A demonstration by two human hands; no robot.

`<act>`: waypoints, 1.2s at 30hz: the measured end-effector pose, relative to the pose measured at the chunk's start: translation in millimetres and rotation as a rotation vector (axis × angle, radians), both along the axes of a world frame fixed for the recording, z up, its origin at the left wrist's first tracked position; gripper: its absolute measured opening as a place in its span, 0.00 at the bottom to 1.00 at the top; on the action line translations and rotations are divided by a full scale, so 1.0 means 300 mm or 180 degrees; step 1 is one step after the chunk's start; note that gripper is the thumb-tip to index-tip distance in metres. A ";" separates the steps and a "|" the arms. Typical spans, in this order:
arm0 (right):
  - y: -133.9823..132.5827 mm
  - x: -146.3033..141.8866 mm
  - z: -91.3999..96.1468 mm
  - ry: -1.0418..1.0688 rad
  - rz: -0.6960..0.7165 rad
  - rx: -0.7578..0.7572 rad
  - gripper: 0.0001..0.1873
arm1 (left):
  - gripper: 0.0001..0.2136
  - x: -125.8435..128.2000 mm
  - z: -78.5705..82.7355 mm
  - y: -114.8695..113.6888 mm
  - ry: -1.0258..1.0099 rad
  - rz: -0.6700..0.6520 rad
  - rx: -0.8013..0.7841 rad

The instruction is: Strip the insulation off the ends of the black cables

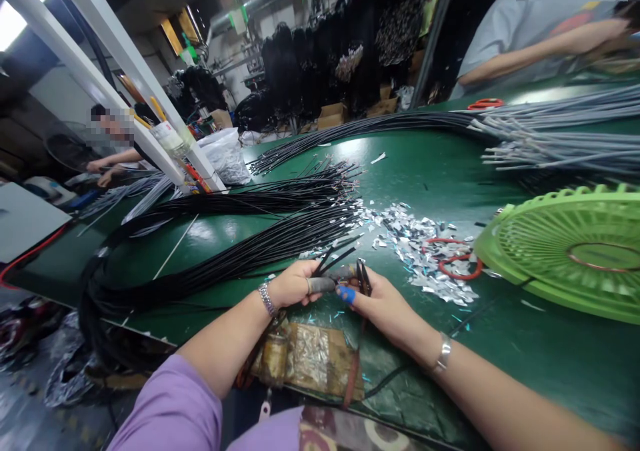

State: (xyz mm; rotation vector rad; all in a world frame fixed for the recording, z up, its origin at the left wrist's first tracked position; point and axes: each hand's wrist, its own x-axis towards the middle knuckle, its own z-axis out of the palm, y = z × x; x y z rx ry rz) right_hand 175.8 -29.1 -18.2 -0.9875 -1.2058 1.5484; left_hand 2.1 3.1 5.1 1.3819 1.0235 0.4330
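Note:
My left hand [299, 283] is closed around a few black cables [331, 256], whose ends point up and right past the fingers. Grey wrapping covers its thumb. Close beside it, my right hand [375, 296] is also closed, with blue tape on the thumb and wrapping on a finger. A dark looped piece, perhaps a tool handle, shows at its fingers, but I cannot make out its kind. The fingertips of both hands meet. Just beyond lies a long bundle of black cables [260, 243] with trimmed ends.
Silvery foil scraps [435, 264] surround red-handled scissors [463, 274]. A green fan [565, 251] stands at right, grey cables [555, 138] behind it. A white post [145, 84] rises at left. Two other people work across the green table [430, 184].

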 end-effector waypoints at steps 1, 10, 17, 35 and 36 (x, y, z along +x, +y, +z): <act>0.000 0.000 0.001 -0.0081 -0.0029 0.0100 0.21 | 0.23 -0.001 0.000 0.001 -0.0023 0.0006 -0.0020; 0.003 0.013 -0.003 -0.0198 0.0332 0.0186 0.22 | 0.23 -0.009 0.004 0.010 -0.0155 -0.0264 -0.0295; 0.009 0.031 -0.007 -0.1342 -0.0138 0.1300 0.23 | 0.23 -0.013 0.003 0.010 -0.0309 -0.0040 -0.0234; -0.001 0.039 -0.015 -0.2834 -0.0580 0.3225 0.05 | 0.23 -0.008 0.004 0.006 -0.0621 -0.0068 -0.0580; -0.002 0.038 -0.015 -0.2813 -0.0573 0.3249 0.05 | 0.23 -0.007 0.006 0.005 -0.0612 -0.0063 -0.0585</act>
